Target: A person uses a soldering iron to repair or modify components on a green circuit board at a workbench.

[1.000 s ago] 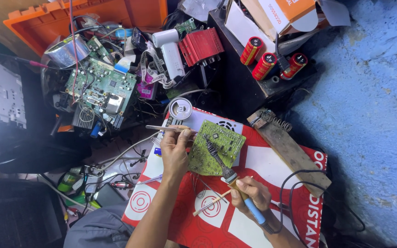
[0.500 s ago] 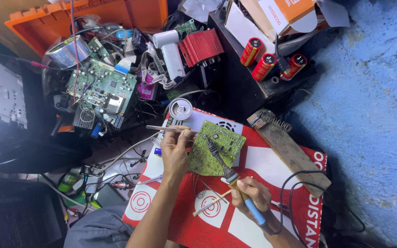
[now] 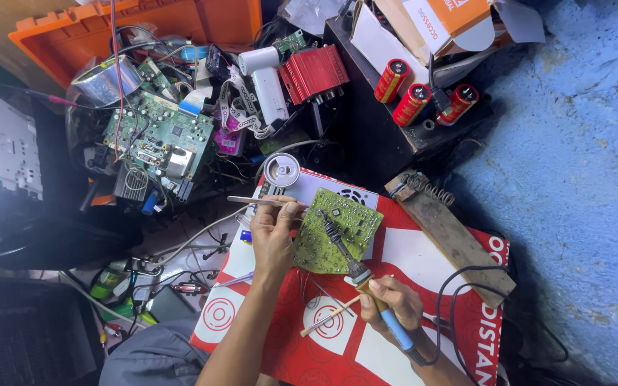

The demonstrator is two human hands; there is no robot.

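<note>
A green circuit board [image 3: 345, 227] lies on a red and white printed sheet [image 3: 423, 257]. My left hand [image 3: 275, 232] steadies the board's left edge and pinches a thin metal tool [image 3: 255, 201] that points left. My right hand [image 3: 389, 300] grips a soldering iron [image 3: 366, 279] with a blue handle. Its dark tip rests on the middle of the board. A thin wooden stick [image 3: 330, 315] also lies under my right hand's fingers.
A small solder reel [image 3: 282, 170] sits just above the board. A wooden iron stand with a spring [image 3: 443, 232] lies to the right. A second green board [image 3: 157, 139], cables and a red module [image 3: 315, 71] crowd the upper left. Three red capacitors [image 3: 413, 100] stand on a black box.
</note>
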